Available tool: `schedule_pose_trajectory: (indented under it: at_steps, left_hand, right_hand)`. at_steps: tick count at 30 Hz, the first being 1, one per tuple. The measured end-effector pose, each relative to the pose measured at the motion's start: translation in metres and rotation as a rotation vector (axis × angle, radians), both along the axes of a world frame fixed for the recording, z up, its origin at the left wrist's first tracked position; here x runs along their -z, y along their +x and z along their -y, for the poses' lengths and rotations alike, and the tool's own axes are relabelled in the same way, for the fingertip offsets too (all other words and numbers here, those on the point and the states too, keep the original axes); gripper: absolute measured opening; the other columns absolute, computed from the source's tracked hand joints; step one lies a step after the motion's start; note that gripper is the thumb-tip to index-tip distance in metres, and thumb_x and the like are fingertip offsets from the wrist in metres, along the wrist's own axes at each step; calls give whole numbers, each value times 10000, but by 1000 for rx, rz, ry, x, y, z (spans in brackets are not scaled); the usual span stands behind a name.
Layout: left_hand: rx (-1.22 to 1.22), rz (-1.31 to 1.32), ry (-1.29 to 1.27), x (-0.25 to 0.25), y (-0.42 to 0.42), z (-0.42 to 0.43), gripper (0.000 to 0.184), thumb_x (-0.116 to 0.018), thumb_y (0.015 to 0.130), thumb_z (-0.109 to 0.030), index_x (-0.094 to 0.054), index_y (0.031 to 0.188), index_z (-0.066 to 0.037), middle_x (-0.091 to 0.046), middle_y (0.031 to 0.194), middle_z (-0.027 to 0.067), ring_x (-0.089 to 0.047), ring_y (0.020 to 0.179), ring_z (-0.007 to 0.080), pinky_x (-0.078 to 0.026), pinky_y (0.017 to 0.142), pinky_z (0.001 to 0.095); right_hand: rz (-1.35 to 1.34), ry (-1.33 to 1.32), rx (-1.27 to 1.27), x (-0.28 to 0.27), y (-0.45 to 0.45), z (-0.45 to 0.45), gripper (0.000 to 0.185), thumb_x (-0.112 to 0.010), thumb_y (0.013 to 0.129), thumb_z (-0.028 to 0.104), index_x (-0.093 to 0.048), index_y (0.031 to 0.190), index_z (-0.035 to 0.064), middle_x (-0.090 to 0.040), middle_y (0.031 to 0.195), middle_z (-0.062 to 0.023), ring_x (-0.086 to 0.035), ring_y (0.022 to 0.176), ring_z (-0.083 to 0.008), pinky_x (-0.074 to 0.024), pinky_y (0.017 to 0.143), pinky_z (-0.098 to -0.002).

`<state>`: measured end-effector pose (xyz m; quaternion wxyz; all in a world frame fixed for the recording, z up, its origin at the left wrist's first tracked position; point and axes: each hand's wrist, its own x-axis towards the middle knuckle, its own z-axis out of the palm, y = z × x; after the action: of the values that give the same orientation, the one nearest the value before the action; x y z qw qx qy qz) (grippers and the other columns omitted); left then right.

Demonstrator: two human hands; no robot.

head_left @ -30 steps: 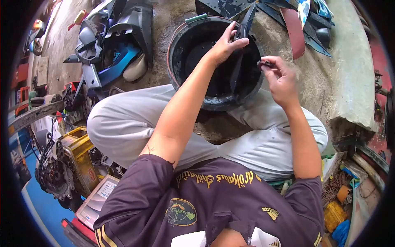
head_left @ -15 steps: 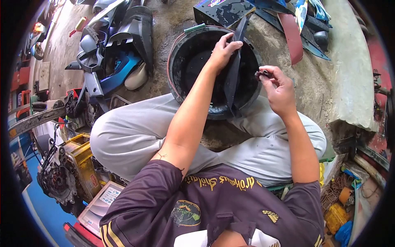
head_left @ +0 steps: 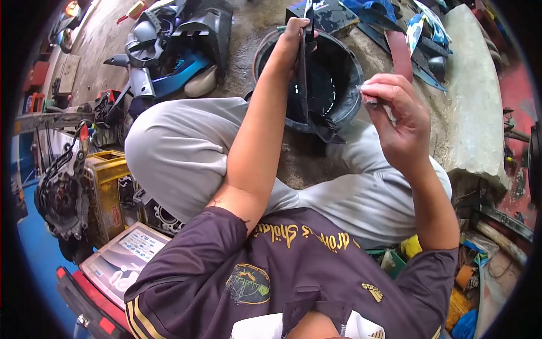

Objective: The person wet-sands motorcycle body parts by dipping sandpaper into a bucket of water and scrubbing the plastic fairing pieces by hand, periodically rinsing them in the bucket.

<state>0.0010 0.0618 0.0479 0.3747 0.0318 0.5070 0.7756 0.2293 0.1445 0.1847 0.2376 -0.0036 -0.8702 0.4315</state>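
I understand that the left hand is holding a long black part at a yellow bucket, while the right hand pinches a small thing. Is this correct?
Not the bucket's colour: the head view shows that the bucket is black. The left hand does hold the long black part there, while the right hand pinches a small thing.

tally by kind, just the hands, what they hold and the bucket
Hands: 2, the left hand and the right hand
Long black panel: 1
Small dark piece: 1
Black bucket: 1
Total: 5
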Motion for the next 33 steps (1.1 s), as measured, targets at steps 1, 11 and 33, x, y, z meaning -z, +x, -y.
schedule_pose_trajectory:
  at_steps: [1,11,33]
  left_hand:
    - [3,-13,3,-7,-1,4,535,-659,837,-584,-689,973,-68,-666,885,39,-602,792,182,-488,771,326]
    - [123,268,87,-89,47,49,525,-688,878,-616,-709,976,-101,-705,845,73,-662,729,205,-552,676,381]
    - [437,395,462,-21,-10,40,338,-587,1009,-314,-642,1233,-67,-656,1100,61,-602,973,149,-492,887,297]
  right_hand:
    - [16,21,-26,-14,1,7,199,-707,866,-96,-719,1040,0,-703,1018,-112,-704,918,-227,-558,815,-304]
    - [-264,456,-502,-33,-40,36,360,-757,701,-4,-698,1055,17,-680,1029,-122,-674,883,-306,-580,747,-390]
    - [-173,431,-525,40,-123,-10,385,-723,663,74,-723,1030,-43,-725,1107,-172,-687,918,-341,-600,781,-402]
